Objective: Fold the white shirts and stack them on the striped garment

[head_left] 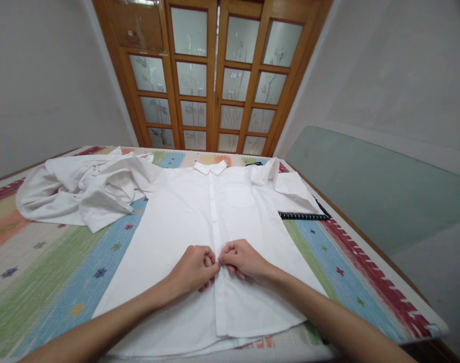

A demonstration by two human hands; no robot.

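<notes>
A white short-sleeved shirt (177, 227) lies spread flat, front up, its collar at the far end and its hem towards me. Along its middle runs the button placket. My left hand (199, 266) pinches the placket's edge from the left, low on the front. From the right, my right hand (239, 258) pinches the same spot, and the fingertips of both hands nearly meet. Any button between them is hidden by the fingers. Below the hands the two front panels overlap, with the right panel's hem a little higher than the left's.
A crumpled heap of white cloth (86, 189) lies left of the shirt. Under the right sleeve shows a dark item with a black-and-white edge (303, 216). A striped, patterned cloth (101, 272) covers the table. Beyond stand wooden doors with glass panes (216, 75).
</notes>
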